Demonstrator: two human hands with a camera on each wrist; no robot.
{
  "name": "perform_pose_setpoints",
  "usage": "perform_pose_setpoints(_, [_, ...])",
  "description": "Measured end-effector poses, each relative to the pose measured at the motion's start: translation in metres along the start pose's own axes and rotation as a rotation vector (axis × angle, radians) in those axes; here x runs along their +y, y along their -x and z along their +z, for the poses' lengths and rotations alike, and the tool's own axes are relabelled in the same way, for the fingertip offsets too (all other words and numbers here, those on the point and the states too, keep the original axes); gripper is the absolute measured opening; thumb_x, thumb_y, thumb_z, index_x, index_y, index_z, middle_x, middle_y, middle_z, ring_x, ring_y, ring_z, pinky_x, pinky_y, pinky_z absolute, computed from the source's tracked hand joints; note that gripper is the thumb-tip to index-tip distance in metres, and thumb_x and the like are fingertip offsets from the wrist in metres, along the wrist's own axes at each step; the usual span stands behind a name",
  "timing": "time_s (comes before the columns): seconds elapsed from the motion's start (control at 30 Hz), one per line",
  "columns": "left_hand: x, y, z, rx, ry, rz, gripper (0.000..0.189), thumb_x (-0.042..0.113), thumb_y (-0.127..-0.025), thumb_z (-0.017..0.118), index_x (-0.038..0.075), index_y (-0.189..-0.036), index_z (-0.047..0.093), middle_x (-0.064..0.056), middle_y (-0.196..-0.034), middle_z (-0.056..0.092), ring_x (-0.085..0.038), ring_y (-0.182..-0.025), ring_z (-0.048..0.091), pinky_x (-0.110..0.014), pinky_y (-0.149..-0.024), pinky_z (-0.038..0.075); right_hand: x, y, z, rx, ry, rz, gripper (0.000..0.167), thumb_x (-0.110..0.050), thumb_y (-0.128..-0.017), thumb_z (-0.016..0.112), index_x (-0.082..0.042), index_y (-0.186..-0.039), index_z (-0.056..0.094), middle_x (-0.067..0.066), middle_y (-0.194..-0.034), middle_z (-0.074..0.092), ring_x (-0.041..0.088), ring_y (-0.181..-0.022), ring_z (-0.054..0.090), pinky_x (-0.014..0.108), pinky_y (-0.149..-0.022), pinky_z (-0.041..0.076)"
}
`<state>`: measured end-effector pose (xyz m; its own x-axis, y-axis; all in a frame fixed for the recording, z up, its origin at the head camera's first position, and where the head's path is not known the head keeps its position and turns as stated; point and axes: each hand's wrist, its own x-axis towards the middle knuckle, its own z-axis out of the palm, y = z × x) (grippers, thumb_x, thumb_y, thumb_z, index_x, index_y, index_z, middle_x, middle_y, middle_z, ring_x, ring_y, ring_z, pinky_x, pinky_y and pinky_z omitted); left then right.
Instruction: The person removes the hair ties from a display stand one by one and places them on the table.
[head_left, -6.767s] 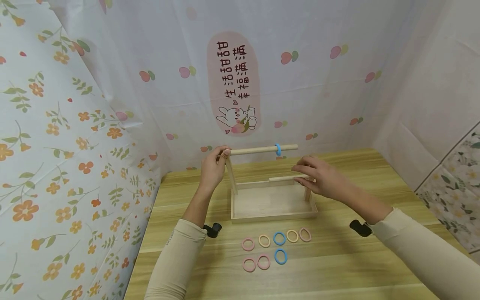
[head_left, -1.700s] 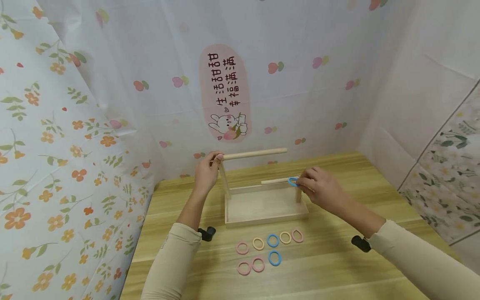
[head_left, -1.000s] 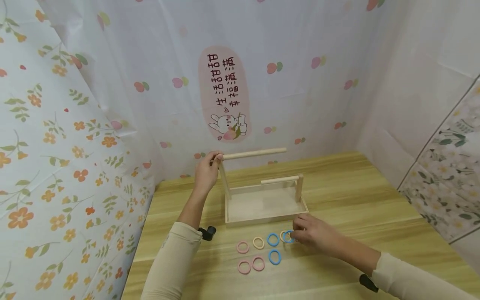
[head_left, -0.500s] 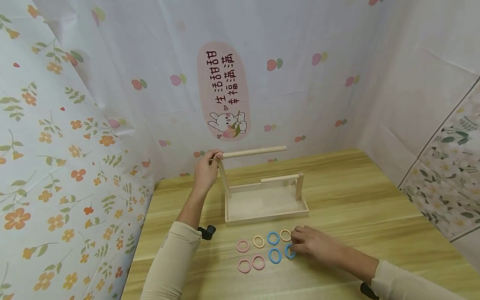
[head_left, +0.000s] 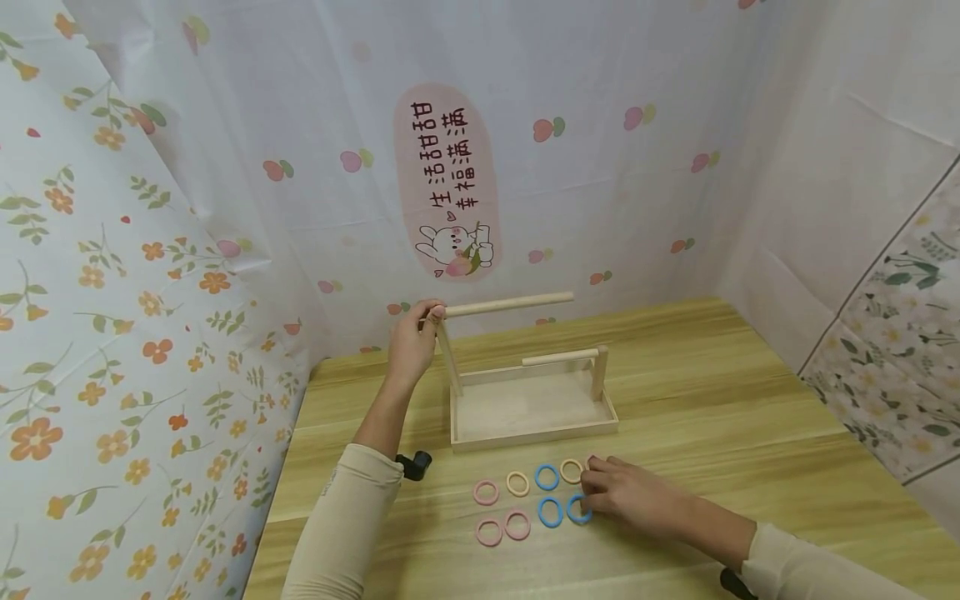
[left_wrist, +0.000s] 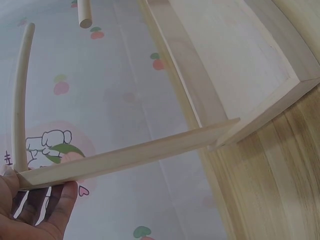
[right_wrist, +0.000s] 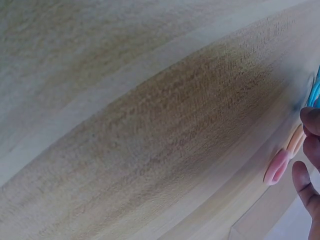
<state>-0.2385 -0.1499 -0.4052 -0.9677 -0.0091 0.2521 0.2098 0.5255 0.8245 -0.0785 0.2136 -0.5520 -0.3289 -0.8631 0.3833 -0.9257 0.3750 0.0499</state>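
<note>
My left hand (head_left: 412, 346) grips the top of the tall left post (head_left: 452, 358) of a wooden stand, where the upper rod (head_left: 510, 305) starts. In the left wrist view, the thumb and fingers of that hand (left_wrist: 37, 205) hold the post end. Both this rod and the shorter lower rod (head_left: 560, 359) are bare. My right hand (head_left: 637, 500) is low over the table, its fingertips at the right edge of a blue ring (head_left: 568, 510) that lies flat. Part of that ring is hidden by the fingers. A pink ring (right_wrist: 276, 167) lies beside them in the right wrist view.
In front of the stand's tray (head_left: 532, 437), several pink, yellow and blue rings lie in two rough rows, among them a yellow ring (head_left: 517, 472) and a pink ring (head_left: 489, 521). Patterned curtains enclose the wooden table (head_left: 712, 375) at the back and sides.
The blue ring, on the upper rod at first and later at the lower rod's right end, has come down to the table with my right hand. My left hand keeps its hold.
</note>
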Motion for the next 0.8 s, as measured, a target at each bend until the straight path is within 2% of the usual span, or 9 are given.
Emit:
perform_pose_setpoints(0.2, [-0.0015, 0.0012, -0.0020, 0.000, 0.001, -0.012, 0.041, 0.044, -0.114, 0.055, 0.015, -0.137, 0.073, -0.011, -0.136, 0.076, -0.035, -0.127, 0.074, -0.051, -0.095, 0.062, -0.0022, -0.0007, 0.0010, -0.023, 0.010, 0.010, 0.017, -0.018, -0.089, 0.088, -0.026, -0.102, 0.084, -0.014, -0.098, 0.060, 0.005, -0.095, 0.048, 0.022, -0.079, 0.050])
perform_pose_setpoints(0.43, [-0.0019, 0.0026, -0.0046, 0.005, -0.013, -0.006, 0.042, 0.043, -0.114, 0.055, 0.014, -0.138, 0.073, -0.012, -0.136, 0.077, -0.035, -0.125, 0.075, -0.050, -0.091, 0.062, -0.0054, -0.0008, 0.0013, -0.052, 0.032, 0.025, 0.022, -0.017, -0.088, 0.089, -0.026, -0.108, 0.084, -0.011, -0.100, 0.062, 0.009, -0.103, 0.058, 0.032, -0.085, 0.062])
perform_pose_setpoints(0.57, [-0.0024, 0.0027, -0.0037, 0.010, -0.011, -0.007, 0.042, 0.043, -0.114, 0.055, 0.014, -0.138, 0.073, -0.012, -0.135, 0.077, -0.035, -0.124, 0.076, -0.049, -0.090, 0.062, -0.0060, -0.0002, -0.0001, -0.047, 0.026, 0.017, 0.025, -0.016, -0.087, 0.090, -0.027, -0.109, 0.083, -0.011, -0.100, 0.059, 0.010, -0.102, 0.058, 0.036, -0.084, 0.062])
perform_pose_setpoints(0.67, [-0.0032, 0.0030, -0.0024, 0.019, -0.017, 0.001, 0.042, 0.043, -0.114, 0.055, 0.014, -0.139, 0.073, -0.014, -0.133, 0.078, -0.036, -0.123, 0.077, -0.048, -0.089, 0.062, -0.0054, -0.0007, -0.0007, -0.017, 0.001, 0.015, 0.025, -0.016, -0.087, 0.090, -0.027, -0.107, 0.081, -0.011, -0.098, 0.058, 0.010, -0.098, 0.055, 0.032, -0.080, 0.058])
perform_pose_setpoints(0.8, [-0.0041, 0.0036, -0.0019, 0.022, -0.024, 0.010, 0.044, 0.043, -0.115, 0.054, 0.012, -0.140, 0.073, -0.015, -0.133, 0.078, -0.037, -0.121, 0.077, -0.047, -0.088, 0.062, -0.0009, -0.0018, -0.0020, 0.033, -0.021, 0.043, 0.021, -0.022, -0.090, 0.090, -0.024, -0.108, 0.080, -0.011, -0.101, 0.062, 0.008, -0.096, 0.057, 0.030, -0.081, 0.055])
